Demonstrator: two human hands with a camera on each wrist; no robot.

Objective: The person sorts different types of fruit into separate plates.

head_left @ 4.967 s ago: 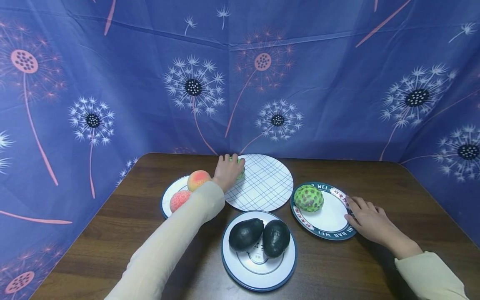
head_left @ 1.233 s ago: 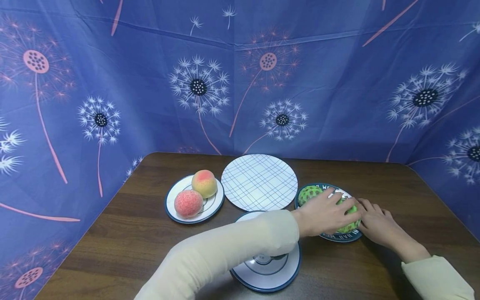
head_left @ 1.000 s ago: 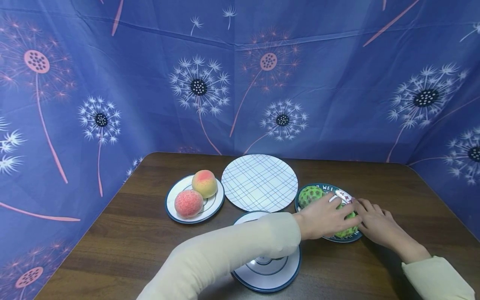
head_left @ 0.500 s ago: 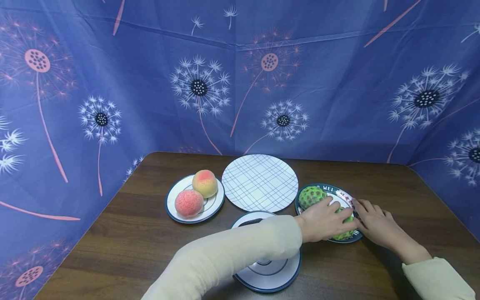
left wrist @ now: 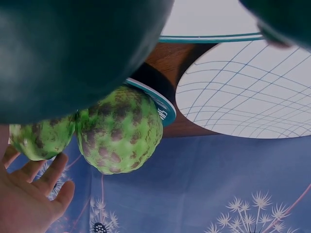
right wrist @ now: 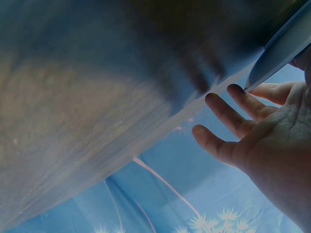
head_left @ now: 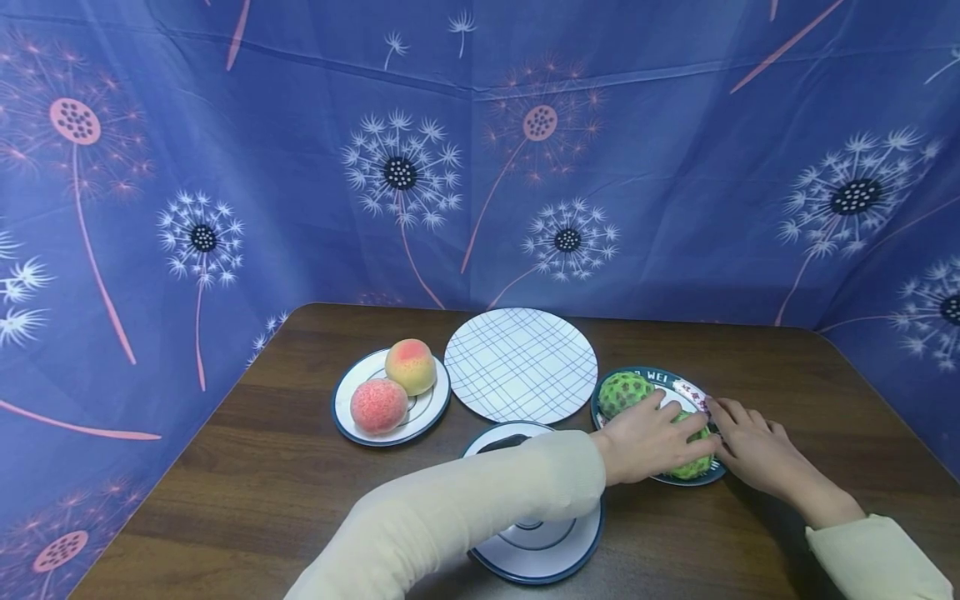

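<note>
My left hand (head_left: 648,437) reaches across to the right, its fingers around a green custard apple (head_left: 693,468) over the green-rimmed plate (head_left: 656,377). In the left wrist view this custard apple (left wrist: 46,138) sits against the fingers, beside the second custard apple (left wrist: 119,131). That second fruit lies at the plate's back left in the head view. My right hand (head_left: 761,454) stays at the plate's right rim, fingers spread and fairly straight. In the right wrist view its fingertips are right at the plate edge (right wrist: 277,58).
My left sleeve covers most of the avocados; a dark bit of one (head_left: 502,443) shows on the blue-rimmed plate (head_left: 547,562). Two peaches, one pink (head_left: 378,407) and one yellow-red (head_left: 410,367), lie on a left plate (head_left: 348,429). A checked plate (head_left: 521,367) stands at the back.
Five seconds ago my left hand was at the checked plate's left edge with this custard apple. It has carried it right to the green-rimmed plate. The right hand has kept its place.
</note>
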